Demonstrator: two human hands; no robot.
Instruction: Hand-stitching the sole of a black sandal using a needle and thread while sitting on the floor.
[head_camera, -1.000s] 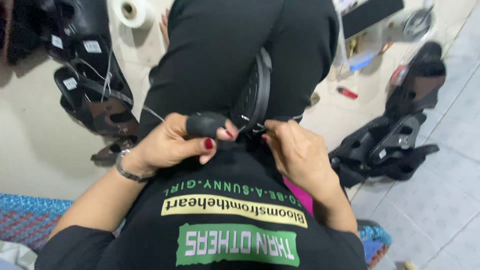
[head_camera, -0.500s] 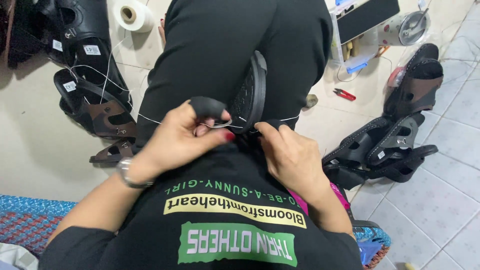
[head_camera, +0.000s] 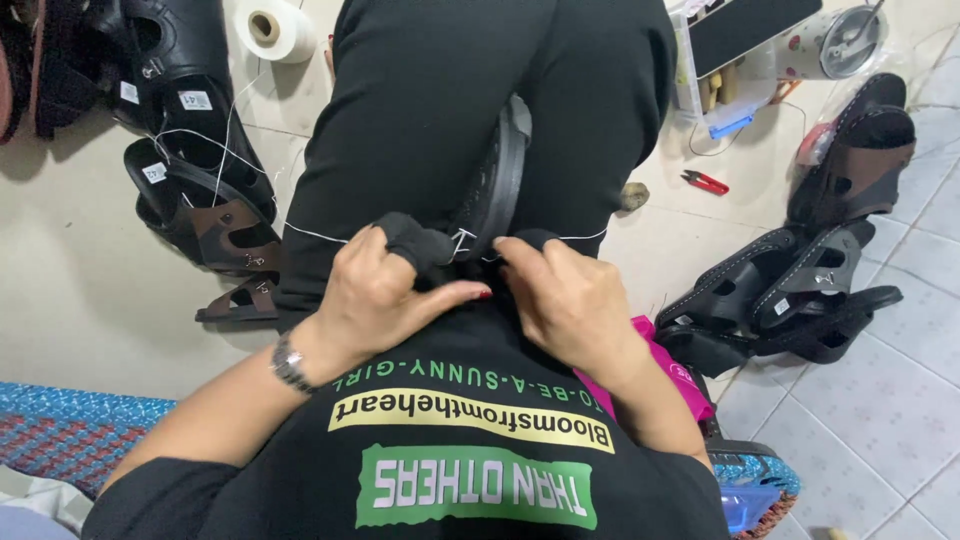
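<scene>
We are holding a black sandal sole (head_camera: 497, 185) on edge between our knees, clamped there so both hands stay free for stitching. Our left hand (head_camera: 385, 290) is wearing a dark finger guard and pinching the white thread (head_camera: 318, 235) between thumb and curled fingers, pulling it taut leftward. Our right hand (head_camera: 570, 295) is pressing its fingers together at the sole's near rim, gripping what looks like the other thread end; we cannot tell whether it is holding a needle. On the floor, three or four finished sandals (head_camera: 800, 290) are lying stacked toward the right edge, several more (head_camera: 195, 190) toward the left, with one thread spool (head_camera: 275, 28) at the far edge and one red snipper (head_camera: 706, 182) nearby.
</scene>
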